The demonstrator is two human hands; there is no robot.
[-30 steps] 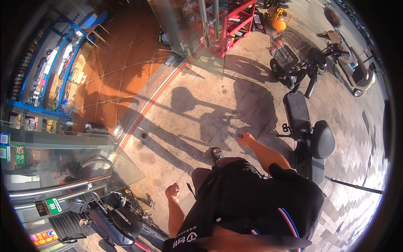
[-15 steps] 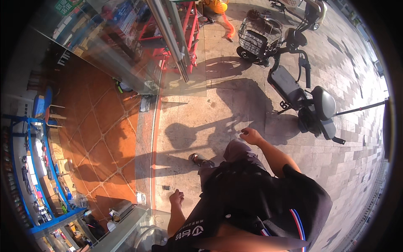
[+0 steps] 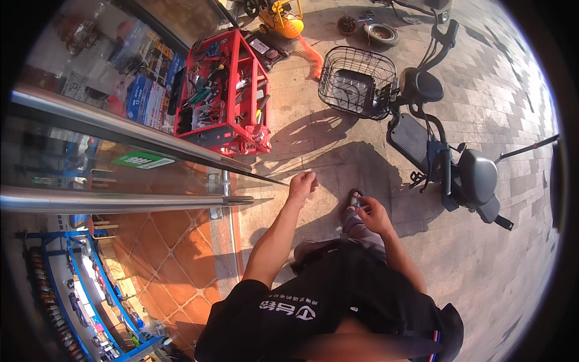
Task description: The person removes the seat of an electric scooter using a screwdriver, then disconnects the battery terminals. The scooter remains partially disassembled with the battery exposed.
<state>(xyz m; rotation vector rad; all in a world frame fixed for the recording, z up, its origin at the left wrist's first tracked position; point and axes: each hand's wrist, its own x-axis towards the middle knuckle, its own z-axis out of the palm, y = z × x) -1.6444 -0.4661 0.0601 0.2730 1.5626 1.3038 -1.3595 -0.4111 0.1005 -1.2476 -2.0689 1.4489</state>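
Note:
My left hand (image 3: 303,186) is held out ahead of me over the pavement. Its fingers are curled in, and whether something small is in them is hidden. Lower and to the right, my right hand (image 3: 375,216) hangs in front of my leg with bent fingers close together; what they hold, if anything, is too small to make out. Just left of my left hand stands the edge of a glass door with metal rails (image 3: 181,202). Ahead to the left is a red tool cart (image 3: 226,130) full of hand tools. An electric scooter (image 3: 476,175) with a black wire basket (image 3: 357,84) stands to the right.
A yellow air compressor (image 3: 291,27) with an orange coiled hose (image 3: 310,59) sits beyond the cart. A wheel with a tyre (image 3: 381,35) lies on the paving at the far side. Inside the doorway, blue shelves (image 3: 99,283) hold goods above an orange tiled floor (image 3: 175,253).
My left hand has risen and reached forward from low beside my body. I have moved toward the tool cart, and the glass door now crosses the left side. My right hand remains near my leg.

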